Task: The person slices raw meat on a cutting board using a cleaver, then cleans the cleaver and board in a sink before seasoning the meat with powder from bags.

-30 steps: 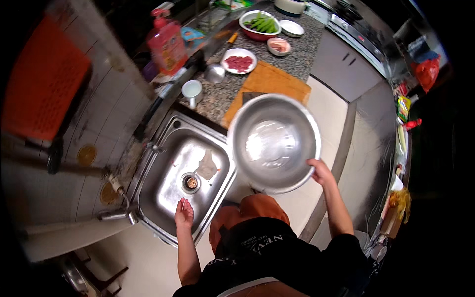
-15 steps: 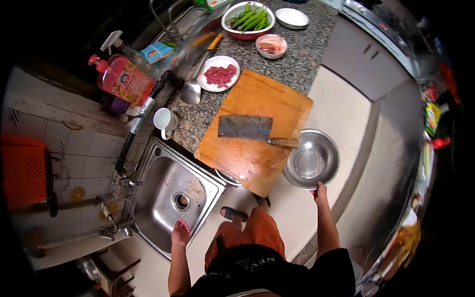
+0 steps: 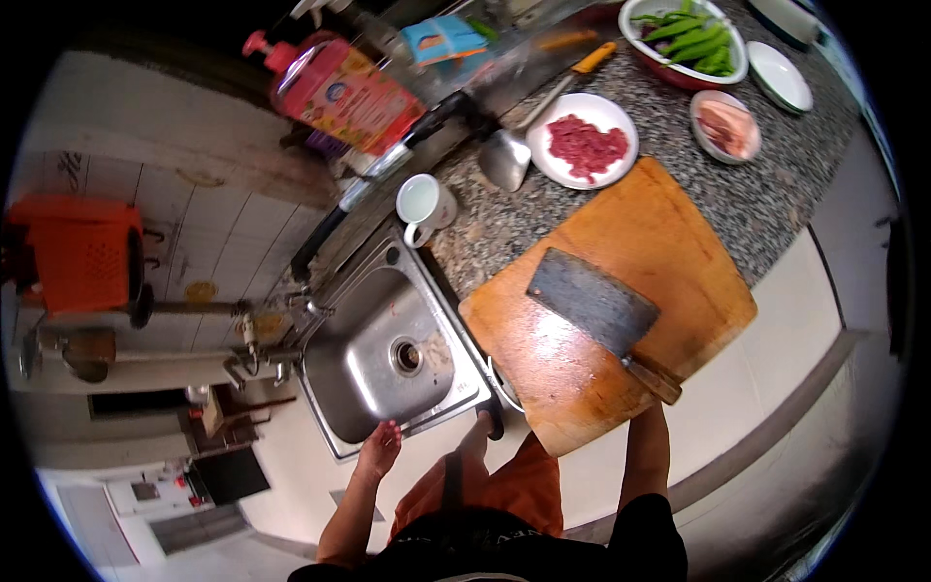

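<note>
My left hand (image 3: 382, 448) is at the near rim of the steel sink (image 3: 339, 388), holding nothing, with its fingers loosely apart. My right forearm (image 3: 648, 456) reaches beneath the near right edge of the wooden cutting board (image 3: 669, 223), which hides the hand and whatever it may hold. A cleaver (image 3: 593, 303) lies flat on the board, its wooden handle (image 3: 655, 378) toward the right forearm. Beyond the board, chopped red meat (image 3: 587, 147) rests on a white plate (image 3: 622, 113).
A white mug (image 3: 427, 202) stands at the sink's far corner, a spatula (image 3: 505, 160) beside the plate. Further right are a bowl of meat (image 3: 727, 129), green peppers (image 3: 693, 44) in a basket and white dishes (image 3: 779, 76). A pink soap bottle (image 3: 349, 94) stands behind the faucet pipe.
My view has swung left, shifting the counter to the right. My right hand and the steel bowl it was gripping have passed out of sight behind the board. The left hand remains by the sink.
</note>
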{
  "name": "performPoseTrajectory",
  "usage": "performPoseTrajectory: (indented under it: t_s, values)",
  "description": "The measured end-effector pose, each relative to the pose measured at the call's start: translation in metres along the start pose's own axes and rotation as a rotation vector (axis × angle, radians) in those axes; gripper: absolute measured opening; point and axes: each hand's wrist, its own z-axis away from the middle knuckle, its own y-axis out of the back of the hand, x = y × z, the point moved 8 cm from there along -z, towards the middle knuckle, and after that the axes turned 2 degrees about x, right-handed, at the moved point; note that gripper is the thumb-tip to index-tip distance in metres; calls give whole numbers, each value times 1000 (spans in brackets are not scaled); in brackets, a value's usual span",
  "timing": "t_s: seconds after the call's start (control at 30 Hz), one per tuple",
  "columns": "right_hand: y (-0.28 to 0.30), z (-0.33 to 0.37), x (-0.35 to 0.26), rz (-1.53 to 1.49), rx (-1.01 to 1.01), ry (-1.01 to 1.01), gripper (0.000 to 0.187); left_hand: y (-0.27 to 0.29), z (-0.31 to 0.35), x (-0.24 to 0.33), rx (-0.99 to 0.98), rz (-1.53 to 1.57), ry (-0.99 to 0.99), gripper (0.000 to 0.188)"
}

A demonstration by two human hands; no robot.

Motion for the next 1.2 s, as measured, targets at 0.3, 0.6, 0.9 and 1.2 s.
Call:
performPoseTrajectory:
  t_s: [0.3, 0.6, 0.9, 1.2]
  values:
    - [44, 6, 22, 81, 198, -111, 29, -11, 8, 1, -9, -23, -16, 21]
    - [44, 18, 15, 260, 204, -170, 27, -11, -8, 12, -117, -24, -48, 17]
    - [113, 140, 93, 880, -368, -542, 23, 43, -49, 53, -67, 209, -50, 17]
    - [-349, 390, 232, 1314, -1321, -463, 24, 91, -151, 42, -12, 419, 119, 25]
